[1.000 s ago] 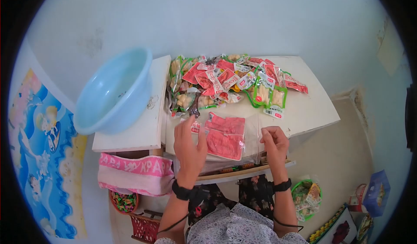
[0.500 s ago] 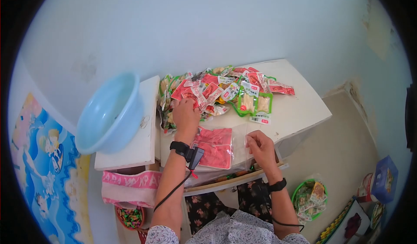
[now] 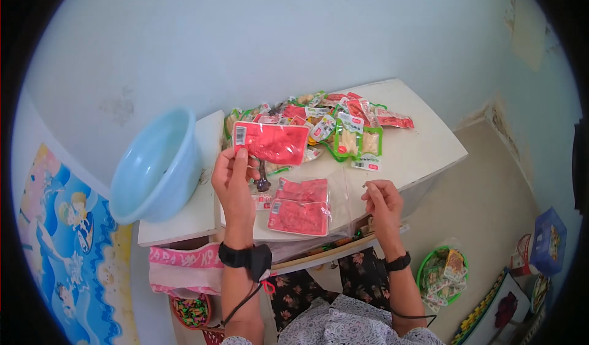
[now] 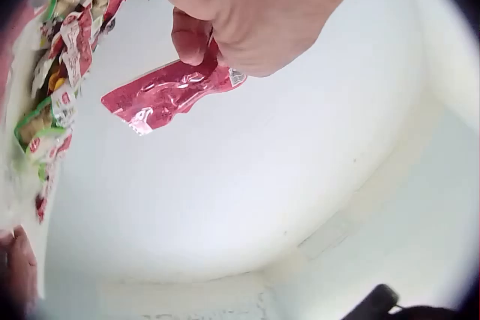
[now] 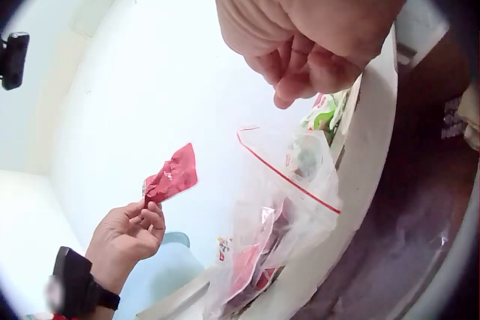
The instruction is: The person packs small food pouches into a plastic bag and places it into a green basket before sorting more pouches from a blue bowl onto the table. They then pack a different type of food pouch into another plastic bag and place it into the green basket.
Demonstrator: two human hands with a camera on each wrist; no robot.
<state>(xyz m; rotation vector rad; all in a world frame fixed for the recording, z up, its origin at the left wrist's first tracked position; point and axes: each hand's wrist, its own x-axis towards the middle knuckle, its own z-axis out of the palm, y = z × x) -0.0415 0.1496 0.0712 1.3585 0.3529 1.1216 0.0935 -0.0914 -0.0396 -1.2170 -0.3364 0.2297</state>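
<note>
Left hand (image 3: 235, 179) lifted red packet (image 3: 270, 142) off pile, pinching it; barcode label unreadable. Right hand (image 3: 381, 202) pinches clear bag (image 3: 346, 191).

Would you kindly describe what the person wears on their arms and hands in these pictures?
Both hands are bare. The left hand has a black wrist strap carrying a small black camera unit, with a thin dark cable trailing down the forearm. The right hand has a slimmer black band and a cable too. Patterned white sleeves show near the frame's bottom.

— What's on that white table (image 3: 423, 155)?
— A heap of snack packets (image 3: 319, 124) at its far side; nearer than the heap, a clear zip bag (image 3: 310, 201) holding red packets.
— And left of the heap?
— A pale blue basin (image 3: 153, 164), tilted.
</note>
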